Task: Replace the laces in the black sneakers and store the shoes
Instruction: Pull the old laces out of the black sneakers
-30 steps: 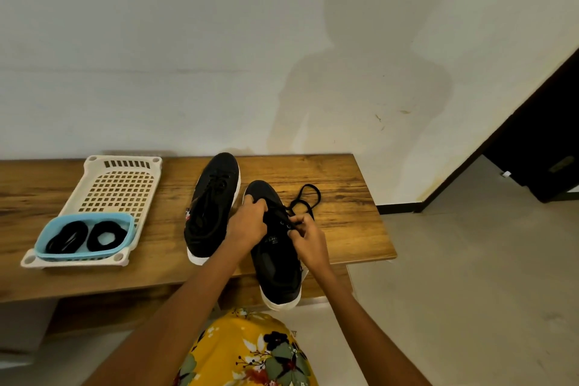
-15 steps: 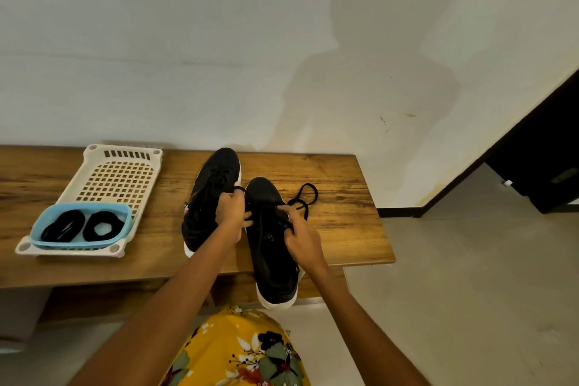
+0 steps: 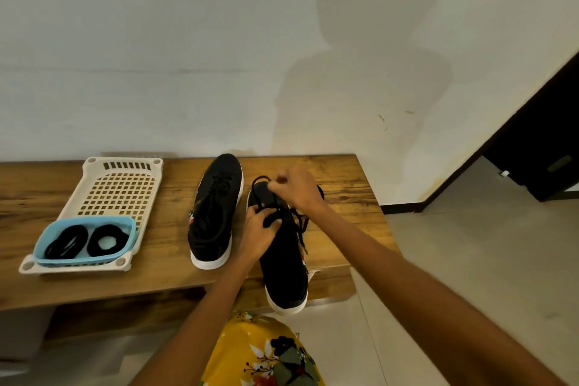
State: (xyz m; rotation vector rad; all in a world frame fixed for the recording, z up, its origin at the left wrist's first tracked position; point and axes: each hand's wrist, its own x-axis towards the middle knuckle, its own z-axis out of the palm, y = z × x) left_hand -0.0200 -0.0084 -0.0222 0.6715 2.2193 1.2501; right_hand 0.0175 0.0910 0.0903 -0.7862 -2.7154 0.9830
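On bench (image 3: 344,185) | right hand (image 3: 297,188) pinches lace (image 3: 261,180) | above sneaker (image 3: 283,260)

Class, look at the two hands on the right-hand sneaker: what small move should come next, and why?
Probably the right hand draws the lace further out of the eyelets, while the left hand steadies the sneaker. The lace looks loose, yet partly threaded.

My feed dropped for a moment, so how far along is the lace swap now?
Nothing looks finished. The left sneaker stands laced and untouched on the bench. In hand: the left hand steadies the right sneaker while the right hand pulls its lace. Two coiled laces wait in the blue tray; storing remains.
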